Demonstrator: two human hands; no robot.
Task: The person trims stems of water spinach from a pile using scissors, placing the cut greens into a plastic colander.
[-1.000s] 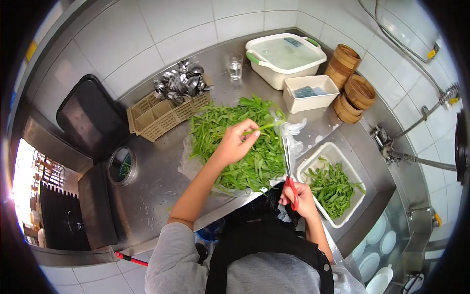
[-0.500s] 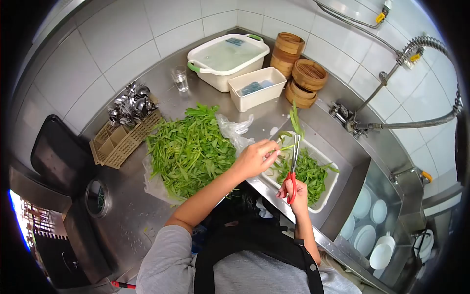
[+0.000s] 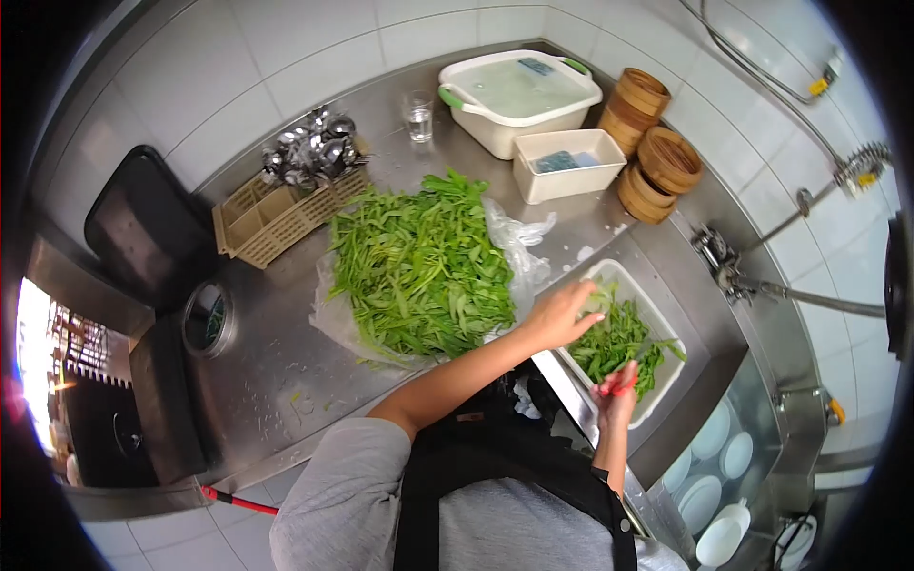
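My right hand [image 3: 616,402] grips the red-handled scissors [image 3: 624,383] low over the near side of a white basin [image 3: 674,381]; the blades are hard to make out against the leaves. Over the basin's left part, my left hand [image 3: 560,316] has its fingers apart, with a blurred bit of green just beyond the fingertips. Cut leafy greens [image 3: 619,344] lie inside the basin, which sits in the sink. Left of my hands, a big heap of leafy stems [image 3: 419,271] rests on a clear plastic bag [image 3: 526,249] on the steel counter.
Behind stand a white tub of water [image 3: 519,124], a small cream bin [image 3: 569,181], a glass [image 3: 418,119] and bamboo steamers [image 3: 668,160]. A cutlery basket [image 3: 286,224] with spoons is at left. Plates [image 3: 700,500] lie in the right-hand sink. A spray hose [image 3: 809,300] hangs beside the tap.
The stem held up between my left hand and the scissors is gone from there. My left fingers have spread, and the scissors have dropped lower toward the basin. The view has shifted.
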